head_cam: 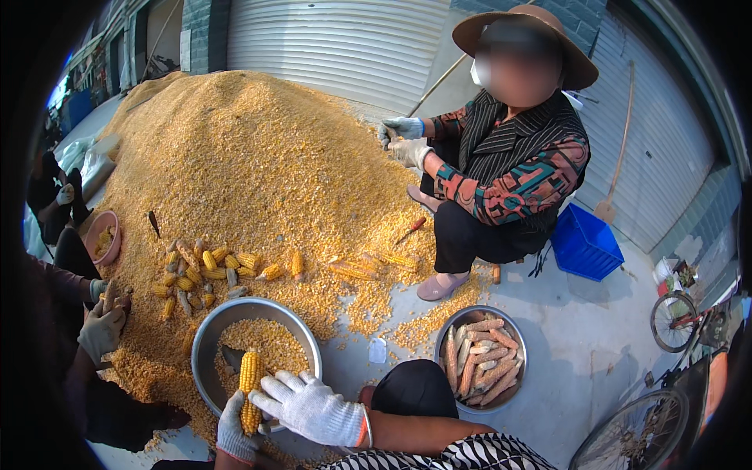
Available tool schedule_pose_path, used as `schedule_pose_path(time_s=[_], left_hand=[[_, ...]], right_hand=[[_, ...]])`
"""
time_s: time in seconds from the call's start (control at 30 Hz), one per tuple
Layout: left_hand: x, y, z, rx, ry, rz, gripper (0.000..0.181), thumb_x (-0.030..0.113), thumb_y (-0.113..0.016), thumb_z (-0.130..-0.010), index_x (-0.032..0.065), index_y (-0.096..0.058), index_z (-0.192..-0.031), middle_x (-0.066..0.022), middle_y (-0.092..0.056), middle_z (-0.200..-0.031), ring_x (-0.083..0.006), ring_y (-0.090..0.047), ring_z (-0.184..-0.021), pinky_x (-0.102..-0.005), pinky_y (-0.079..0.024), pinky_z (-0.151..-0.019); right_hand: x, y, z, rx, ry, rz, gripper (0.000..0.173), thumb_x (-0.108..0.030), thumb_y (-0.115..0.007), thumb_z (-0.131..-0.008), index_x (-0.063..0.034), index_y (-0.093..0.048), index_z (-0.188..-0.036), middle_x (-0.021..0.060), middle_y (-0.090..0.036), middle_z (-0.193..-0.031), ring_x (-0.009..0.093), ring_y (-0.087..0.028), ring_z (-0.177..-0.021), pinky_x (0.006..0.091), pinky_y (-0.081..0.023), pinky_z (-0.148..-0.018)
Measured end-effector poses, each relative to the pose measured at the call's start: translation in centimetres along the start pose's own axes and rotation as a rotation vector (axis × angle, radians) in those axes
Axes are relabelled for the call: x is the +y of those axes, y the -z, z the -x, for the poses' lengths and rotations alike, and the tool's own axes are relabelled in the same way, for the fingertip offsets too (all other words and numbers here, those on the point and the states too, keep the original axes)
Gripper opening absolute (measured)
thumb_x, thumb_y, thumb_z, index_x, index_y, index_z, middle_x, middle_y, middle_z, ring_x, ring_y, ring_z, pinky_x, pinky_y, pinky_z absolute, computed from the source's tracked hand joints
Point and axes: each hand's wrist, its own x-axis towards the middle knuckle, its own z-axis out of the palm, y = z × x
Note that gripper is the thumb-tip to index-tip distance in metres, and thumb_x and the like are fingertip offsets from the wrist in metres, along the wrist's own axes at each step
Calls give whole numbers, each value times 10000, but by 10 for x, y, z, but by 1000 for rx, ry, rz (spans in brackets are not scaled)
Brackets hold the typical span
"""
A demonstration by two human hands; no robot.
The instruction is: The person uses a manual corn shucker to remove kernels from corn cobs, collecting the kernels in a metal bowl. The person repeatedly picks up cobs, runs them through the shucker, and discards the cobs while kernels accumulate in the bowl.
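An ear of yellow corn [250,382] stands nearly upright over a wide metal basin [198,346]. My left hand [236,429], in a grey knit glove, grips its lower part. From the right, my right hand [317,408], in a white knit glove, reaches across with its fingers extended and a fingertip against the ear. Its palm side is hidden, so I cannot see whether it holds anything. Loose kernels [267,343] cover the bottom of the basin. A dark grey object [232,358] lies partly behind the ear; I cannot tell what it is.
A large kernel heap [252,164] bears ears [214,273] and a red-handled tool [411,230]. Bare cobs [484,361] fill a second basin [440,346]. A gloved co-worker [505,164] sits opposite; another person's gloved hand [101,335] is left. A blue crate [587,244] and bicycle wheel [631,432] stand right.
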Motion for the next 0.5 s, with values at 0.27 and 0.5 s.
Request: schedule_pose_path(time_s=[0.27, 0.5], left_hand=[[-9, -4, 46, -253, 184, -517, 496, 230, -631, -873, 13, -457, -1284, -138, -639, -1028, -201, -659, -730, -260, -552, -555], [-4, 1, 33, -277, 275, -691, 484, 135, -624, -848, -37, -473, -1275, -146, -630, -1124, -207, -637, -959, -290, -538, -781]], right_hand=[[5, 5, 12, -363, 43, 37, 504, -248, -536, -883, -159, -468, -1374, 104, -523, -1223, 292, -491, -1205, 573, -406, -946], [3, 4, 20, -543, 9, -28, 450, -250, -600, -841, -89, -515, -1253, 80, -582, -1035, 239, -599, -914, 430, -484, -750]])
